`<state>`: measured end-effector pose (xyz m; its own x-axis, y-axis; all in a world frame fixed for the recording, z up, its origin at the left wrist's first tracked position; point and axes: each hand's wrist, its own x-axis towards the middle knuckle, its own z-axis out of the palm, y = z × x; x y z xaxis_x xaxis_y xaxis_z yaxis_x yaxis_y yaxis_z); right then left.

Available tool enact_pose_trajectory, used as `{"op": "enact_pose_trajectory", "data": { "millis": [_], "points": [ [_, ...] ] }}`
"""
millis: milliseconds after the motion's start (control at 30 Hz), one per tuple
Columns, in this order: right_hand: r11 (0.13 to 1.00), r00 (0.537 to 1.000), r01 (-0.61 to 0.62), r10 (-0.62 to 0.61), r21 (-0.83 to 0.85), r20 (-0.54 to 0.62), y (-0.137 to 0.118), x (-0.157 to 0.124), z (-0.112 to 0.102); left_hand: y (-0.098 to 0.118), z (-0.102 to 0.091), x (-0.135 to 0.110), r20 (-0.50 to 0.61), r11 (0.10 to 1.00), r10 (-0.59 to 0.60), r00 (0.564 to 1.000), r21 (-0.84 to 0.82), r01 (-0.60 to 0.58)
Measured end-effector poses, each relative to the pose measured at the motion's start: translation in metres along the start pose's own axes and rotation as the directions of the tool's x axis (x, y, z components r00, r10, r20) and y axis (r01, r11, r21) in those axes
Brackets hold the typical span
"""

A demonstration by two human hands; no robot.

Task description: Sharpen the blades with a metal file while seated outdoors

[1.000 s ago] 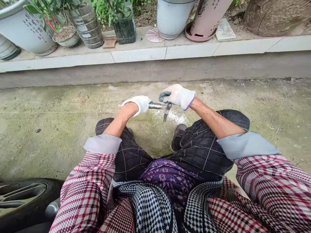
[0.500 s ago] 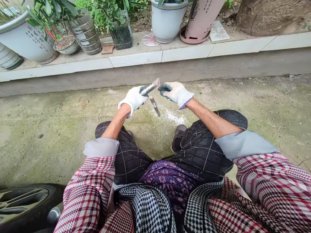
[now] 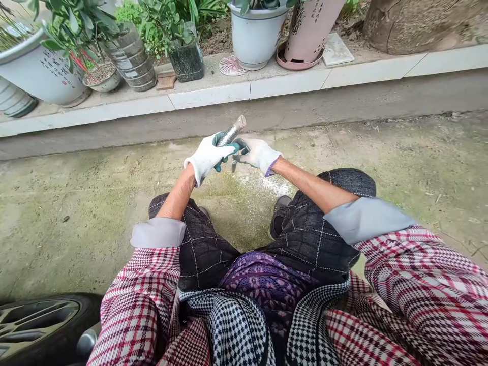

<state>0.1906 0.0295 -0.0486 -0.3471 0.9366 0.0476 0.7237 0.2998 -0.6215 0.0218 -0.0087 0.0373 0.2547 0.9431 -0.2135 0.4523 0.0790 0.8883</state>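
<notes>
I sit low over a concrete floor, both hands in white gloves with green palms. My left hand point(image 3: 208, 155) is wrapped round a short silvery rod point(image 3: 230, 133) that tilts up and to the right, its pale tip showing above the glove. My right hand point(image 3: 258, 152) is closed on a small knife point(image 3: 235, 161), whose short blade sits right under the rod beside my left fingers. The two hands touch above a patch of pale scrapings point(image 3: 275, 186) on the floor between my knees.
A low tiled ledge point(image 3: 213, 94) runs across the back with several pots: a white one point(image 3: 251, 38), a pink one point(image 3: 310, 33), a dark one point(image 3: 186, 58). My shoe point(image 3: 280, 216) rests by the scrapings. A car tyre point(image 3: 41, 325) sits at the lower left.
The rod has swung from level to tilted upward. My right hand has moved left with the knife until it meets my left hand. The view has tipped slightly down.
</notes>
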Motion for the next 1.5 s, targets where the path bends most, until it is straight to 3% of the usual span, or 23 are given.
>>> {"op": "enact_pose_trajectory", "data": {
  "millis": [100,267,433,567,633,733,800,900,967,1067,1133,1267,1333,1400,1500],
  "points": [
    [0.998,0.997,-0.017,0.023,-0.068,0.080,-0.006,0.000,0.010,0.002,-0.001,0.000,-0.018,0.998,-0.008,1.000,-0.060,0.006],
    [0.999,0.967,-0.033,0.040,-0.033,0.252,-0.017,-0.011,0.008,-0.002,-0.019,0.009,-0.239,0.960,-0.053,0.970,-0.280,-0.017],
    [0.968,0.971,-0.049,-0.012,0.247,0.239,-0.020,-0.027,-0.005,-0.021,-0.066,0.016,-0.319,0.884,-0.164,0.933,-0.467,-0.004],
    [0.917,0.895,-0.199,0.026,0.346,0.446,-0.024,-0.047,-0.014,-0.038,-0.106,0.011,-0.357,0.812,-0.187,0.915,-0.580,-0.060],
    [0.900,0.872,-0.250,0.049,0.356,0.487,-0.026,-0.056,-0.020,-0.044,-0.119,0.004,-0.366,0.759,-0.212,0.906,-0.646,-0.083],
    [0.855,0.886,-0.291,0.071,0.431,0.458,-0.025,-0.061,-0.030,-0.049,-0.131,-0.009,-0.344,0.666,-0.256,0.903,-0.740,-0.093],
    [0.827,0.893,-0.290,0.052,0.482,0.448,-0.020,-0.062,-0.034,-0.052,-0.138,-0.019,-0.336,0.659,-0.265,0.904,-0.748,-0.084],
    [0.859,0.917,-0.221,0.022,0.462,0.398,-0.013,-0.061,-0.036,-0.058,-0.149,-0.034,-0.400,0.737,-0.240,0.885,-0.668,-0.102],
    [0.863,0.948,-0.220,0.079,0.455,0.308,-0.010,-0.060,-0.037,-0.062,-0.154,-0.041,-0.470,0.790,-0.218,0.856,-0.599,-0.128],
    [0.792,0.961,-0.262,0.165,0.552,0.220,-0.014,-0.063,-0.040,-0.069,-0.160,-0.048,-0.526,0.870,-0.188,0.829,-0.481,-0.108],
    [0.794,0.968,-0.216,0.097,0.568,0.233,-0.017,-0.071,-0.042,-0.072,-0.162,-0.051,-0.528,0.924,-0.171,0.832,-0.378,-0.050],
    [0.923,0.914,-0.014,-0.144,0.385,0.380,-0.011,-0.090,-0.038,-0.076,-0.169,-0.052,-0.490,0.975,-0.124,0.863,-0.224,0.014],
    [0.979,0.920,0.013,-0.092,0.205,0.380,0.000,-0.093,-0.036,-0.079,-0.174,-0.053,-0.493,0.978,-0.106,0.864,-0.209,0.001],
    [0.998,0.964,-0.042,0.029,0.044,0.264,0.013,-0.091,-0.037,-0.082,-0.179,-0.055,-0.514,0.973,-0.117,0.849,-0.232,-0.006],
    [0.993,0.976,-0.111,0.103,0.034,0.193,0.032,-0.090,-0.048,-0.088,-0.188,-0.061,-0.570,0.928,-0.193,0.799,-0.371,-0.040]
  ]
}}
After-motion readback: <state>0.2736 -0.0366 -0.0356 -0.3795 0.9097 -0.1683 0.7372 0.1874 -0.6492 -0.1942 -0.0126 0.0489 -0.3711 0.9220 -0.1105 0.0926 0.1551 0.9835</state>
